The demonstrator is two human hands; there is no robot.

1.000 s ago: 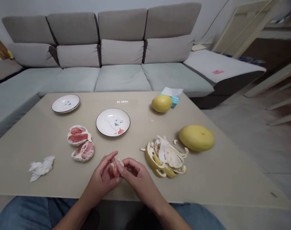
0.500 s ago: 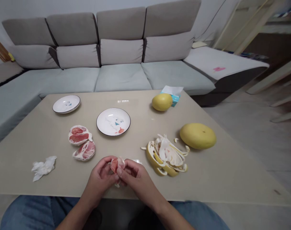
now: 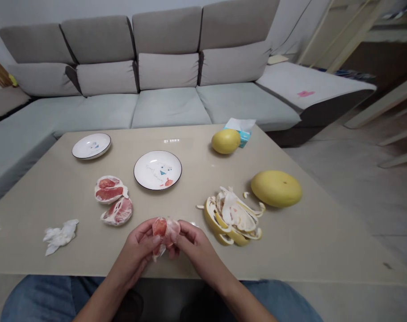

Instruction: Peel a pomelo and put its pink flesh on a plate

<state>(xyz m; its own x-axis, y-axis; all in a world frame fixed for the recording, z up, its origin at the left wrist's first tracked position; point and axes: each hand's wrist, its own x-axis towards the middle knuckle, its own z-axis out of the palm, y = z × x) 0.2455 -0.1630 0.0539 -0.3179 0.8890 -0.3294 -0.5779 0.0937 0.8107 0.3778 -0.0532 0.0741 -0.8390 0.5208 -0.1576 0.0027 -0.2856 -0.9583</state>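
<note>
Both my hands meet at the near edge of the beige table [image 3: 307, 250]. My left hand [image 3: 138, 250] and my right hand [image 3: 193, 243] each pinch one side of a pink pomelo segment [image 3: 165, 228] with white membrane on it, held just above the table. Two more peeled pink pomelo pieces [image 3: 112, 199] lie on the table to the left of my hands. A heap of yellow peel [image 3: 233, 217] sits just right of my right hand. A white plate [image 3: 158, 170] with a small printed pattern stands behind my hands.
A whole yellow pomelo [image 3: 276, 188] lies at the right, a smaller one [image 3: 225, 141] at the back next to a tissue box [image 3: 241, 129]. A second plate [image 3: 91, 146] is at the back left, a crumpled tissue [image 3: 60, 235] at the near left. A grey sofa [image 3: 169, 85] stands behind.
The segment has been turned and lifted a little between my fingers, so more of its pink flesh and membrane shows. My hands stay in the same spot.
</note>
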